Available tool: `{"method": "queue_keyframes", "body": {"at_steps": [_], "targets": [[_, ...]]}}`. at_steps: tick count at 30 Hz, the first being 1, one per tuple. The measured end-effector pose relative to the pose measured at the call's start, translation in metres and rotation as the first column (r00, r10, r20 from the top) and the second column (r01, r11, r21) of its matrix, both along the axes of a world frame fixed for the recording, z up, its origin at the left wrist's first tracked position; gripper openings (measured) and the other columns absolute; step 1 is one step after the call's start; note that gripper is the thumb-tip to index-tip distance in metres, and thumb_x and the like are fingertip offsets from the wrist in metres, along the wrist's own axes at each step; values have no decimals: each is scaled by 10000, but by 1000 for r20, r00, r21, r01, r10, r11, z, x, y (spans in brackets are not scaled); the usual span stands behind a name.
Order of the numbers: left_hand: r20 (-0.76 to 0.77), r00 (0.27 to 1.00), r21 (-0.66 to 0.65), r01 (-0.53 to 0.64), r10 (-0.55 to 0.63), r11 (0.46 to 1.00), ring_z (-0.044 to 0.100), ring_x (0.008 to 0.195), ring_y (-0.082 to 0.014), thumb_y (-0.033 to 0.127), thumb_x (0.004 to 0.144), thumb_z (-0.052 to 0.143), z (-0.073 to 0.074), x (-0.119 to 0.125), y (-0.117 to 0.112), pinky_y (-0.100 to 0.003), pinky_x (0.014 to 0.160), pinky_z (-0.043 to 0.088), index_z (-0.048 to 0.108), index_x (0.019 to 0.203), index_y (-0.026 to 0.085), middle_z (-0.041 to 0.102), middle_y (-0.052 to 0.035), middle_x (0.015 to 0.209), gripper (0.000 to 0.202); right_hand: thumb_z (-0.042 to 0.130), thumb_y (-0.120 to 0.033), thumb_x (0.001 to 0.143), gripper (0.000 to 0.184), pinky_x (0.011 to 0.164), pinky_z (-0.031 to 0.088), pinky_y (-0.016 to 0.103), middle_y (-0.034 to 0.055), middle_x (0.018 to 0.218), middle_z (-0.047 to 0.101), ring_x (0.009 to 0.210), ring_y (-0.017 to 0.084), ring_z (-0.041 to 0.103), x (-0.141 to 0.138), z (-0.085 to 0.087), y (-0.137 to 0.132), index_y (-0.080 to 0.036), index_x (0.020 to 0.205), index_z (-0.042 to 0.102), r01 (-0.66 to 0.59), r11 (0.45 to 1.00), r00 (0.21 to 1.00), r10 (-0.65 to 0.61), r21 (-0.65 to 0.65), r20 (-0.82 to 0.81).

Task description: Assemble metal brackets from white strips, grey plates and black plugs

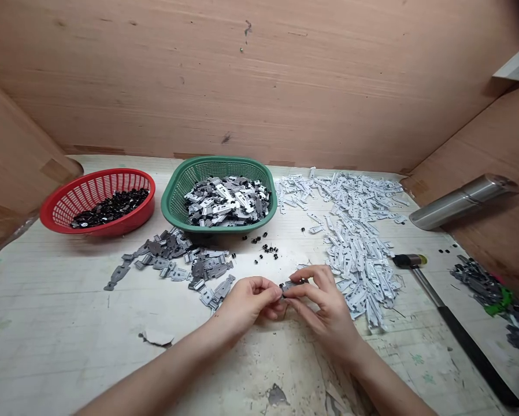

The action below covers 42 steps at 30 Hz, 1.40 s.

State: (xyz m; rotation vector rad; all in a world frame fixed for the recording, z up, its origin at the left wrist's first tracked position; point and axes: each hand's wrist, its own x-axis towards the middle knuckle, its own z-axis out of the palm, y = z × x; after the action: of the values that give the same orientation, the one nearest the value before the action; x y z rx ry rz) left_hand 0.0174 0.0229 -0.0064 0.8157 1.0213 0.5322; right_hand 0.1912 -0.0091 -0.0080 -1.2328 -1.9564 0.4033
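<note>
My right hand [322, 300] is closed, its thumb and fingers pinching a small dark grey flat clip piece [289, 285]. At the near end of that piece, the thumb and fingertips of my left hand [253, 297] press together; what they grip is mostly hidden, though a bit of black shows there. Both hands meet just above the table. Left of them lies a loose pile of grey flat clip pieces [168, 254]. Small black parts [268, 248] are scattered beyond my fingers. On the right spreads a large heap of pale, silvery strips [359, 248].
A green basket [166, 202] holds mixed grey and silvery pieces; a red basket [51, 216] holds black parts. At right are a black-handled hammer [459, 329], a metal cylinder [463, 202] and dark scraps [480, 283]. Cardboard walls [259, 86] enclose the table's back and sides.
</note>
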Motion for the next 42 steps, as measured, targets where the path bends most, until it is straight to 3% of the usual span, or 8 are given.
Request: {"method": "queue_keyframes", "body": {"at_steps": [8,14,17,20,25,29,38,42], "targets": [[8,1000,-21,-9,9,1000,575,569,-113,368,686,658,5,2,-1,-265,621,451,566,671,142,601,8,611,245,564,-156,829,140,795,439,404,75,948,564,966,235,471,0,0,-2,-239,877,666,-42,998,999,41,-36,-8],[30,999,-46,-20,22,999,578,584,-131,368,671,659,5,5,-1,-303,652,461,533,651,149,604,-10,627,253,547,-244,861,148,828,431,407,78,978,575,993,241,496,7,30,9,-253,974,643,4,986,998,-15,-168,-64],[30,1000,-57,-5,7,998,597,641,-158,326,651,650,2,7,-1,-310,677,460,516,630,156,579,0,606,218,551,-205,847,113,760,446,335,63,884,589,887,205,540,-7,41,39,-217,886,657,-86,980,991,102,-179,83],[35,999,-30,23,-22,999,556,587,-136,272,634,624,-3,8,-2,-303,667,452,488,587,167,508,39,548,178,579,-181,806,105,681,445,257,54,865,608,790,164,570,-38,33,76,-186,871,661,-144,932,916,253,-332,311],[4,999,44,46,-46,998,466,511,-111,228,623,588,-8,10,-2,-272,579,396,474,550,170,471,46,493,148,576,-260,763,155,579,409,279,96,687,629,648,200,572,-90,8,113,-125,732,648,-40,931,894,195,-362,403],[-12,998,76,58,-58,995,431,501,-102,213,616,578,-10,9,-1,-245,526,331,480,552,167,474,41,510,125,615,-196,661,80,522,375,259,80,606,624,574,181,546,-102,6,119,-137,608,609,-30,917,895,202,-398,397],[-4,998,-7,63,-63,998,467,503,-100,256,606,580,-7,9,-1,-239,552,363,502,555,167,513,43,509,129,531,-113,679,76,532,388,214,10,709,587,602,116,506,-9,32,74,-169,712,571,4,907,962,112,-421,251],[-10,998,-39,55,-55,998,528,548,-118,284,593,610,-5,10,0,-252,593,405,525,584,165,575,25,566,146,556,-172,748,17,510,378,223,-1,694,534,574,113,452,26,29,38,-182,747,570,-23,886,998,44,-464,35]]}}
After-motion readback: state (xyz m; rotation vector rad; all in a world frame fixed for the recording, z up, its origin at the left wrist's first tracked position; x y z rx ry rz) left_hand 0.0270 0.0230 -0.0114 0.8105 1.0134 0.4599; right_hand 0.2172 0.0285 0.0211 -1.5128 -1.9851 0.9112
